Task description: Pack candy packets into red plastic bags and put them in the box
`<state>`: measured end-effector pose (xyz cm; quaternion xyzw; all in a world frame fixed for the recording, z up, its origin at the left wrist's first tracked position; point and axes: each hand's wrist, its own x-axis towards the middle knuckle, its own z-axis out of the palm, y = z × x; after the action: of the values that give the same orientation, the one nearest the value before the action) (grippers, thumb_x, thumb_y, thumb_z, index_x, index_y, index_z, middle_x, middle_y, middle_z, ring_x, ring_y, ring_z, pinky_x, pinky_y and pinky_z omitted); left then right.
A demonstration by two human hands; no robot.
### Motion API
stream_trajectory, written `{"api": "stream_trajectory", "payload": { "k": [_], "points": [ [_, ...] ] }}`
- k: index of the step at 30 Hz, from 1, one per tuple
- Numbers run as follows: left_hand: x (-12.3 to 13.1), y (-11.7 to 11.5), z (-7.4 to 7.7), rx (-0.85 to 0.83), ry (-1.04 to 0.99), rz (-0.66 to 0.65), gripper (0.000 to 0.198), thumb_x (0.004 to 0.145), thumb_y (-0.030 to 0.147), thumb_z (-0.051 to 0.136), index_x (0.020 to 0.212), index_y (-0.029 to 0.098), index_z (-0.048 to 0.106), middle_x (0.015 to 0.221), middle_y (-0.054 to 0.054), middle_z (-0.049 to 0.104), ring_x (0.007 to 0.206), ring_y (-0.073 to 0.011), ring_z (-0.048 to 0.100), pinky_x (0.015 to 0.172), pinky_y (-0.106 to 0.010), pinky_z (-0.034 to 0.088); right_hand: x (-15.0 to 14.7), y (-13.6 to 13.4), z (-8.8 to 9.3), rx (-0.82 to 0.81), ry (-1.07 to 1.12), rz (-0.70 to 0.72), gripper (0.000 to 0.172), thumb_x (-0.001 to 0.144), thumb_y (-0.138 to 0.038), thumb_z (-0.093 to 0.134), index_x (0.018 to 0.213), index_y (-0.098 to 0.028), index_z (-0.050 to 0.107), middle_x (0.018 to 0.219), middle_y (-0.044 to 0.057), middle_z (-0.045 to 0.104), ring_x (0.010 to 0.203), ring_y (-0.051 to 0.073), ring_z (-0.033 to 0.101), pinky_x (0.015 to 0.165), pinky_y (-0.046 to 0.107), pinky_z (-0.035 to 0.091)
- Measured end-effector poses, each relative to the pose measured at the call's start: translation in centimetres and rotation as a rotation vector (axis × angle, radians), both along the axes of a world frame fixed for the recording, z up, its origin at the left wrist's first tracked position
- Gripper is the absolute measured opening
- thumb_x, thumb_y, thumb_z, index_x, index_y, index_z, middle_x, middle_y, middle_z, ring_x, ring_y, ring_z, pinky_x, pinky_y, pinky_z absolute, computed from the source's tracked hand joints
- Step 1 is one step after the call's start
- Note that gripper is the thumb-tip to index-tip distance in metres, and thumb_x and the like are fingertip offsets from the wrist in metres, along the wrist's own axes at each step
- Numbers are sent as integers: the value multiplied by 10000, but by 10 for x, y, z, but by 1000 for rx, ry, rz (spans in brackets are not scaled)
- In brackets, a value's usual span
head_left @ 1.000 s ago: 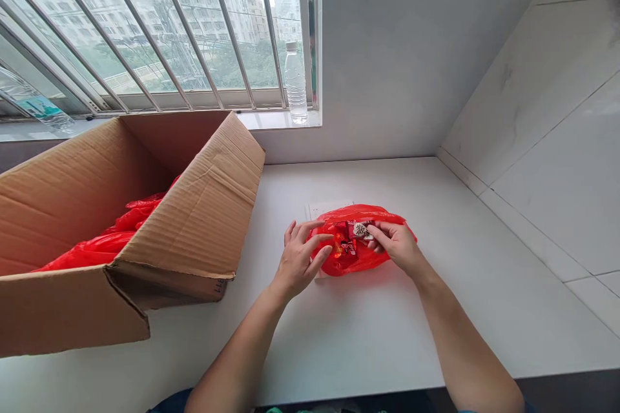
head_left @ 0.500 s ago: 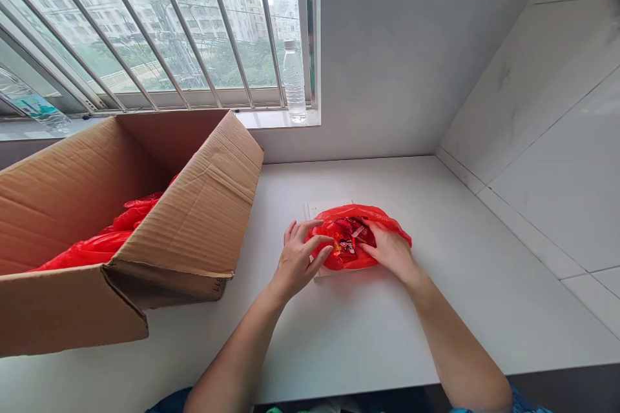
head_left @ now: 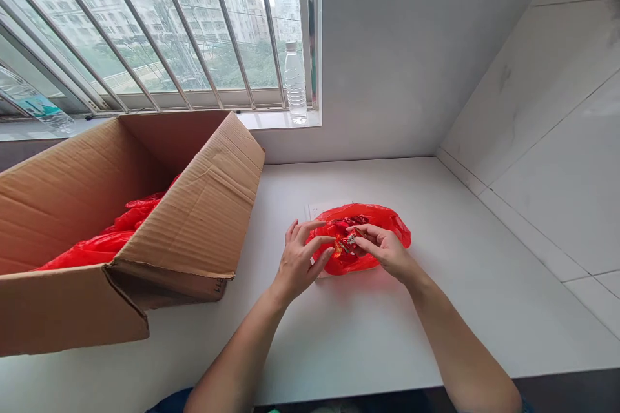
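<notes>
My right hand (head_left: 385, 251) was narrow, pinching a small red wrapped packet (head_left: 349, 240) inside the open red plastic bag (head_left: 361, 262) on the white counter (head_left: 368, 335). My left hand (head_left: 303, 258) lay wide against the bag's 9 o'clock side. Packets remained bagged; more red plastic (head_left: 101, 242) lay in the brown cardboard box (head_left: 194, 219) at 10 o'clock.
</notes>
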<state>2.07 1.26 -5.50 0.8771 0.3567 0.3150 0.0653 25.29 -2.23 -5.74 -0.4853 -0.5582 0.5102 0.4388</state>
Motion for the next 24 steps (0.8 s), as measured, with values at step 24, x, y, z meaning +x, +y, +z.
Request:
{"api": "stream_trajectory", "payload": {
  "k": [24],
  "points": [
    [1,0,-3,-44,4,-16,167,973,282,546,1030,302,702,1318,-46,570,1222,-206,526,1195,-529,256,31,15,-39,42,-1226,-338,421,852,-142,616,1273,-129,615,1124,183,688,920,291,705,765,358,516]
  ]
}}
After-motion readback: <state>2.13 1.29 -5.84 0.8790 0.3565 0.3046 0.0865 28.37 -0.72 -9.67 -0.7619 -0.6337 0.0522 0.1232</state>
